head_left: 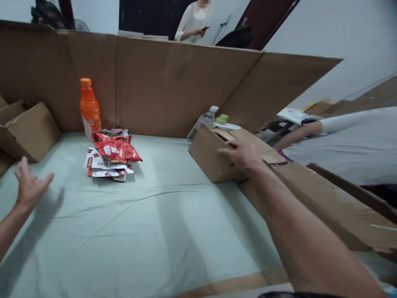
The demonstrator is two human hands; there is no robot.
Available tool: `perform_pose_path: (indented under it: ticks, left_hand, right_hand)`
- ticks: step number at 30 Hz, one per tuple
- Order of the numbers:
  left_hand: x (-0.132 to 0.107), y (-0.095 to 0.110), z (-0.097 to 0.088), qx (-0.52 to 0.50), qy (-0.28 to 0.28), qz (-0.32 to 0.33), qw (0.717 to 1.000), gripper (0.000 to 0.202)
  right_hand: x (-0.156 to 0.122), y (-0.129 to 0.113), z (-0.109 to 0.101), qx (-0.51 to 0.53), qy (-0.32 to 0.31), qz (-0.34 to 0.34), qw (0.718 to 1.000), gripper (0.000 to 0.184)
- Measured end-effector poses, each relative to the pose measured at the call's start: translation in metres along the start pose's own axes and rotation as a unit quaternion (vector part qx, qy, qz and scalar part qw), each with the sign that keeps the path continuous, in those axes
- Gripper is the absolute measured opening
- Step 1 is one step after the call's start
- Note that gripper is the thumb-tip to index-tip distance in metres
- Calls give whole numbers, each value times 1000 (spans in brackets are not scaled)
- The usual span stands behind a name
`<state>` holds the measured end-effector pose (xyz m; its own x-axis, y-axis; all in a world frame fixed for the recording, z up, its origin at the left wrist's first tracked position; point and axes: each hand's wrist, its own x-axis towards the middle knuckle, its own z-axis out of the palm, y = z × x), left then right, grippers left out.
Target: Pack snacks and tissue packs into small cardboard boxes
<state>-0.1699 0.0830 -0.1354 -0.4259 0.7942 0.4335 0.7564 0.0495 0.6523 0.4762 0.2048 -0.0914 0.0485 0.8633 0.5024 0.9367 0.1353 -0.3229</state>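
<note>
My right hand [243, 155] rests on top of an open brown cardboard box [211, 159] at the right of the table, fingers curled over its upper edge. A clear water bottle [203, 122] and a green-capped item [222, 119] stick up behind the box. My left hand [29, 186] hovers open above the pale green cloth [149, 223] at the left, holding nothing. A pile of red and white snack packets [111, 159] lies in the middle left. An orange drink bottle [89, 109] stands upright just behind the pile.
A tall cardboard wall [173, 82] fences the back of the table. Another open cardboard box [29, 130] sits at the far left. Flat cardboard [335, 207] lines the right edge. A person in white stands behind the wall; someone's sleeve and arm [310, 130] reach in at the right.
</note>
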Motion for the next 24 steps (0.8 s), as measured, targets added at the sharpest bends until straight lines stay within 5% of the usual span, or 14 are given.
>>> perform_pose_path:
  ticks: [4, 7, 12, 15, 19, 24]
  left_hand:
    - [-71, 42, 3, -69, -72, 103, 990, 91]
    - [-120, 82, 3, -130, -142, 159, 968, 85]
    - [-165, 120, 10, -222, -332, 235, 886, 127]
    - [-168, 119, 17, -257, -416, 225, 843, 142]
    - [-167, 113, 17, -275, -421, 192, 843, 137]
    - [-175, 111, 5, -267, -397, 241, 844, 126]
  right_hand:
    - [-66, -45, -29, 4, -65, -19, 998, 9]
    - [-133, -94, -62, 68, -113, -129, 983, 18]
    - [-210, -163, -115, 198, -241, -274, 910, 26]
    - [-222, -176, -136, 276, -336, -270, 859, 35]
    - [-210, -175, -145, 272, -366, -188, 870, 40]
    - [-188, -184, -119, 173, -411, -246, 861, 54]
